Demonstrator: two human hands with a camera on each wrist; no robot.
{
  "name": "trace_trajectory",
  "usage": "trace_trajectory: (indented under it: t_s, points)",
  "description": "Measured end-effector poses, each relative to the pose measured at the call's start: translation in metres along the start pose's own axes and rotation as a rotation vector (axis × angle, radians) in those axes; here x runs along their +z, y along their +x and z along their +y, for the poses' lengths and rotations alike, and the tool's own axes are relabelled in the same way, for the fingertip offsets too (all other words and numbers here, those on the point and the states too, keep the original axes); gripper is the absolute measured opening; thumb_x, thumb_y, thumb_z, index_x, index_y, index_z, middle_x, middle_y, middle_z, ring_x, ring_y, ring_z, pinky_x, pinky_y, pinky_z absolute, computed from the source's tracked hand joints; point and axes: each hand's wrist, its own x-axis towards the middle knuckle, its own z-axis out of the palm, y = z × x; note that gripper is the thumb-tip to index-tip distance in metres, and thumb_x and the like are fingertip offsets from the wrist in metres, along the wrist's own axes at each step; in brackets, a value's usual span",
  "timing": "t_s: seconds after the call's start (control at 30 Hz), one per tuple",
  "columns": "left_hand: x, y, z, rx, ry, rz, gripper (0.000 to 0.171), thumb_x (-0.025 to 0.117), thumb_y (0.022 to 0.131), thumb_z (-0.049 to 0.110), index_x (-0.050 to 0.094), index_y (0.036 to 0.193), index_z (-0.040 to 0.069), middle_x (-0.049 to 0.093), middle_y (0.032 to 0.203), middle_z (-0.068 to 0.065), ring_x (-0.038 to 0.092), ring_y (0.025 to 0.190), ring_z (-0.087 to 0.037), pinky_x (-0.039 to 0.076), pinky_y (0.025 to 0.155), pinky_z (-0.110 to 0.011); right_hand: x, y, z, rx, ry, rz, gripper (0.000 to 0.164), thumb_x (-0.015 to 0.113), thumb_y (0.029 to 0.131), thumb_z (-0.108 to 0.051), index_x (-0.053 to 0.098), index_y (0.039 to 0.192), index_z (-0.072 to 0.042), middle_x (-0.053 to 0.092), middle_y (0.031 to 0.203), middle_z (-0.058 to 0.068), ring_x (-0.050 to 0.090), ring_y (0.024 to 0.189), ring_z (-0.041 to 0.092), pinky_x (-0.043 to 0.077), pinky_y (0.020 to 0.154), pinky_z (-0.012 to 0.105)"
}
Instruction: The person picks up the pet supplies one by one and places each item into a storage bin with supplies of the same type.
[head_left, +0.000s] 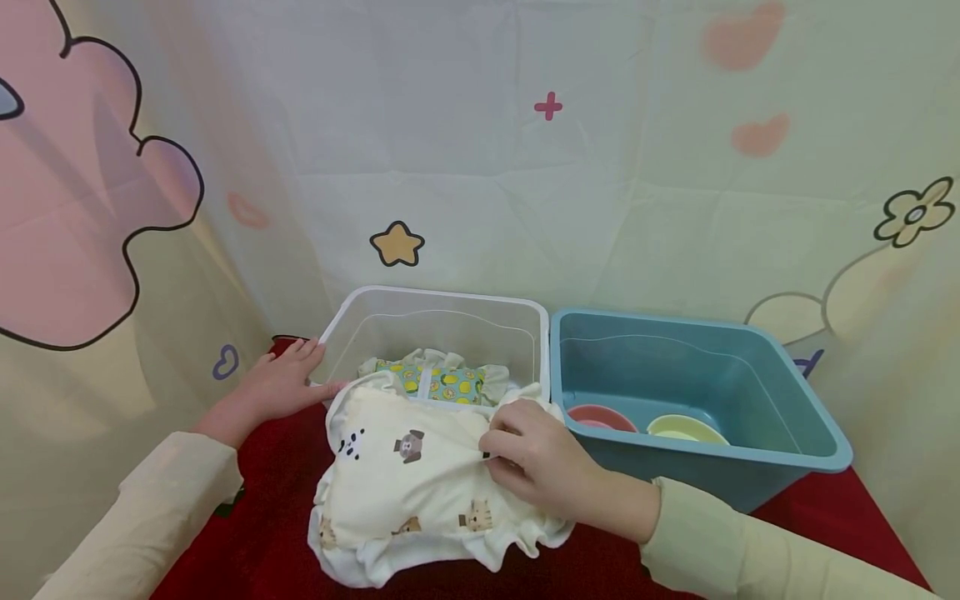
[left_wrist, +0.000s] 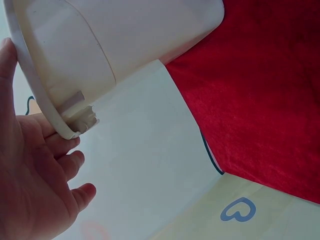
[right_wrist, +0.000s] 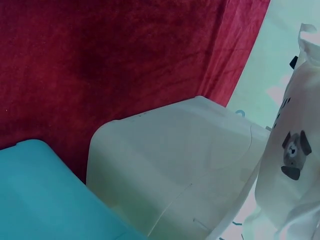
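A small cream pillow [head_left: 420, 467] with ruffled edges and printed animal faces hangs in front of the white bin [head_left: 450, 297], overlapping its front rim in the head view. My right hand [head_left: 543, 467] pinches the pillow near its right side. With thumb and fingers on either side of the rim, my left hand [left_wrist: 37, 165] holds the white bin at its left end. Inside that bin lies a green and yellow lemon-print bundle [head_left: 450, 382] with a frilled edge and a pale band. The right wrist view catches the pillow [right_wrist: 295, 165] at its right border.
A blue bin [head_left: 810, 461] stands against the white bin's right side. It contains a pink bowl [head_left: 602, 417] and a yellow-green bowl [head_left: 687, 428]. Both bins rest on a red cloth [head_left: 262, 533]. A printed curtain [head_left: 480, 167] hangs close behind them.
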Motion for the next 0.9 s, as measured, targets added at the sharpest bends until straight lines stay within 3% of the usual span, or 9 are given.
trace_trajectory:
  t_s: [0.3,0.9]
  points:
    - [-0.001,-0.002,0.001,0.007,0.017,0.007,0.07,0.045,0.087,0.045,0.03,0.135,-0.004,0.026,0.14,-0.026,0.018,0.13,-0.043,0.017,0.098,-0.063,-0.006,0.007,0.01,0.032,0.019,0.0,0.011,0.063,0.071,-0.003,0.059,0.074,-0.013,0.051,0.073,-0.002,0.047,0.072,0.01,0.041,0.065,0.019]
    - [-0.001,-0.002,0.001,0.001,-0.011,0.009,0.081,0.044,0.083,0.056,0.029,0.135,-0.004,0.026,0.14,-0.027,0.019,0.13,-0.043,0.016,0.099,-0.063,-0.007,0.014,0.028,-0.006,0.034,0.092,0.015,0.062,0.067,0.002,0.059,0.075,-0.011,0.051,0.074,-0.001,0.045,0.071,0.01,0.039,0.06,0.018]
